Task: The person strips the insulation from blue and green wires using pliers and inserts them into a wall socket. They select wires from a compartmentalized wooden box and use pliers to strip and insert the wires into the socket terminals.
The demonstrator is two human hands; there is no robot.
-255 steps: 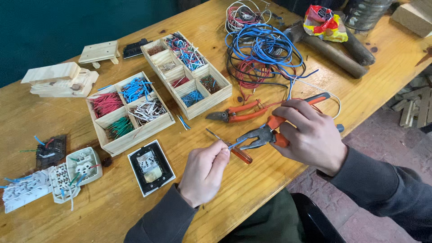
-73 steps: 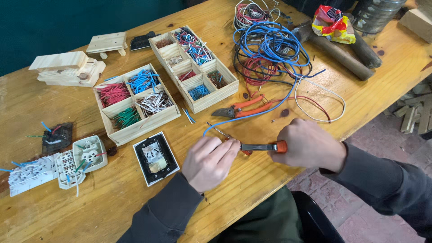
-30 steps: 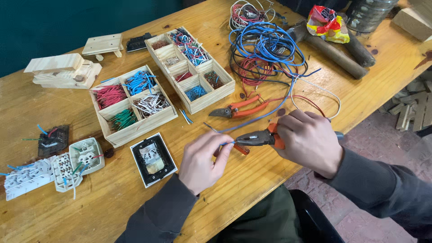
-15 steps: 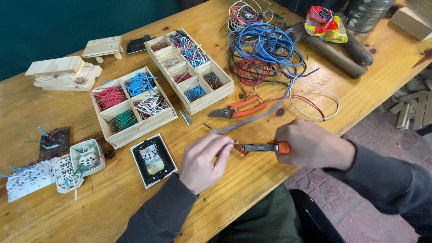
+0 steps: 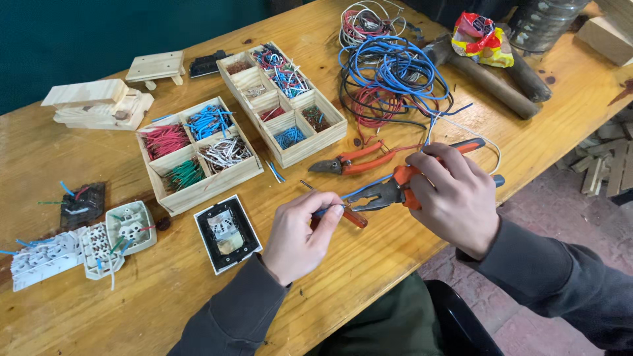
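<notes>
While my left hand pinches the blue wire over the bench and my right hand grips the orange-handled pliers at it, I judge the cut unfinished, sorting trays already part-filled.

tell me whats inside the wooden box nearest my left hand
The four-compartment wooden box holds short cut wires sorted by colour: red, blue, green and white-and-dark. The piles cover the box floor, so anything beneath them is hidden.
</notes>
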